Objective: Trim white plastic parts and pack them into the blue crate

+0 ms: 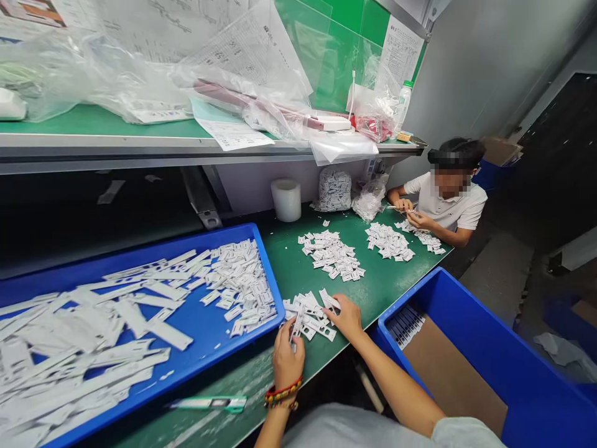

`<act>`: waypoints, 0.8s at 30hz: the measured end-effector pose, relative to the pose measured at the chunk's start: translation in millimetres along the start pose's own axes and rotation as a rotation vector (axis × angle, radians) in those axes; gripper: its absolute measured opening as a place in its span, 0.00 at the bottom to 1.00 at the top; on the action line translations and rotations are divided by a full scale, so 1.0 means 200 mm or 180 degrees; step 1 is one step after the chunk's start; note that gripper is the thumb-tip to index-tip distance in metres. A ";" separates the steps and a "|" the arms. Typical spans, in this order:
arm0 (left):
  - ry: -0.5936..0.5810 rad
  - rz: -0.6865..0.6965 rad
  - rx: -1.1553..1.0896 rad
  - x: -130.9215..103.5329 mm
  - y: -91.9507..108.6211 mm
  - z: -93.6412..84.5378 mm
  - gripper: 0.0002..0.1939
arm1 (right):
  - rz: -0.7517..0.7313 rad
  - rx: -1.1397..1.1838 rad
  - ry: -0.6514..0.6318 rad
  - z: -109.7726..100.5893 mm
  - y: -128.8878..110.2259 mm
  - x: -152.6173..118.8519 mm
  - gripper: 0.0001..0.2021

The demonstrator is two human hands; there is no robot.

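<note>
My left hand (288, 356), with beaded bracelets on the wrist, is at the near edge of a small pile of white plastic pieces (311, 323). Its fingers are closed on an upright white plastic piece (297, 322) with a slot in it. On the pile's right side, my right hand (347, 318) pinches another white plastic piece (329, 300) between thumb and fingers. To the left, a blue tray (269, 274) holds long white strips (170, 334) and many short white pieces (249, 274). A green-and-white utility knife (209, 403) lies in front of the tray.
More piles of white pieces (332, 254) lie farther back on the green table (286, 252). A co-worker (450, 199) sits at the far end, handling pieces. A blue bin (527, 373) stands right of my arm. A cluttered shelf (153, 142) overhangs the table; a white roll (286, 200) stands beneath.
</note>
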State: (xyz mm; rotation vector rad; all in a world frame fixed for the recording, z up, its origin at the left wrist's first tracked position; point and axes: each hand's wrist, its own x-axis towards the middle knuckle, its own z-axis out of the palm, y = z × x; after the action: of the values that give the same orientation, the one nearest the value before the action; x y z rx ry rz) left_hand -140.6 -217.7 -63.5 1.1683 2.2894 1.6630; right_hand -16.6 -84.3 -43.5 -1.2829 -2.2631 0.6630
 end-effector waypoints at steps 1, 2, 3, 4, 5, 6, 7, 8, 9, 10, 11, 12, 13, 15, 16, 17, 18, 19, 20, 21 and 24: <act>0.0017 -0.0149 -0.0147 -0.01 0.01 0.00 0.20 | -0.0010 0.0018 -0.0001 0.00 0.00 0.00 0.14; 0.0026 -0.0284 -0.0269 -0.01 0.01 0.01 0.19 | -0.0012 0.0039 -0.0020 -0.01 0.01 -0.01 0.13; 0.0031 -0.0393 -0.0359 -0.02 0.02 0.01 0.19 | -0.0010 0.0064 -0.0048 -0.01 0.01 -0.02 0.13; 0.0032 -0.0463 -0.0401 -0.03 0.02 0.01 0.18 | -0.0002 0.0093 -0.0078 -0.01 0.02 -0.02 0.14; 0.0039 -0.0509 -0.0416 -0.03 0.02 0.01 0.18 | 0.0006 0.0127 -0.0107 -0.01 0.02 -0.02 0.14; 0.0043 -0.0540 -0.0428 -0.04 0.02 0.02 0.17 | 0.0017 0.0164 -0.0132 -0.02 0.02 -0.03 0.15; 0.0053 -0.0573 -0.0453 -0.04 0.01 0.02 0.17 | 0.0030 0.0206 -0.0154 -0.02 0.03 -0.02 0.16; 0.0064 -0.0602 -0.0485 -0.04 0.01 0.03 0.16 | 0.0046 0.0253 -0.0171 -0.02 0.03 -0.02 0.16; 0.0073 -0.0628 -0.0521 -0.04 0.00 0.03 0.16 | 0.0064 0.0304 -0.0184 -0.02 0.04 -0.02 0.16; 0.0082 -0.0654 -0.0557 -0.04 -0.01 0.03 0.16 | 0.0083 0.0360 -0.0191 -0.02 0.04 -0.01 0.15; 0.0092 -0.0681 -0.0594 -0.04 -0.01 0.04 0.15 | 0.0102 0.0420 -0.0194 -0.02 0.04 -0.01 0.15; 0.0105 -0.0707 -0.0629 -0.04 -0.02 0.04 0.15 | 0.0119 0.0484 -0.0192 -0.02 0.04 0.00 0.15; 0.0118 -0.0734 -0.0662 -0.03 -0.02 0.04 0.15 | 0.0135 0.0551 -0.0187 -0.02 0.05 0.00 0.14; 0.0147 -0.0788 -0.0718 -0.03 -0.02 0.05 0.15 | 0.0169 0.0699 -0.0158 -0.02 0.06 0.00 0.14; 0.0161 -0.0812 -0.0740 -0.04 -0.02 0.05 0.15 | 0.0186 0.0781 -0.0132 -0.02 0.06 0.00 0.14; 0.0173 -0.0833 -0.0760 -0.04 -0.02 0.05 0.15 | 0.0202 0.0870 -0.0102 -0.02 0.07 0.00 0.13; 0.0187 -0.0849 -0.0776 -0.04 -0.02 0.06 0.15 | 0.0216 0.0967 -0.0071 -0.02 0.08 0.00 0.13; 0.0206 -0.0858 -0.0787 -0.04 -0.02 0.06 0.15 | 0.0223 0.1073 -0.0045 -0.03 0.08 0.00 0.13; 0.0233 -0.0859 -0.0794 -0.04 -0.02 0.06 0.15 | 0.0224 0.1190 -0.0024 -0.04 0.09 0.01 0.13; 0.0270 -0.0851 -0.0796 -0.03 -0.02 0.05 0.15 | 0.0220 0.1317 -0.0005 -0.05 0.09 0.01 0.13; 0.0404 -0.0768 -0.0795 -0.02 -0.01 0.05 0.13 | 0.0207 0.1675 0.0097 -0.08 0.07 0.00 0.15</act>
State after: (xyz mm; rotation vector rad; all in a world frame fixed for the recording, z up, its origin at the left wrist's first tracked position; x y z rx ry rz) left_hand -133.7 -212.9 -69.9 0.7251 2.1090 1.9030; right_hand 1.8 -74.6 -39.4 -1.0914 -1.8478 1.1582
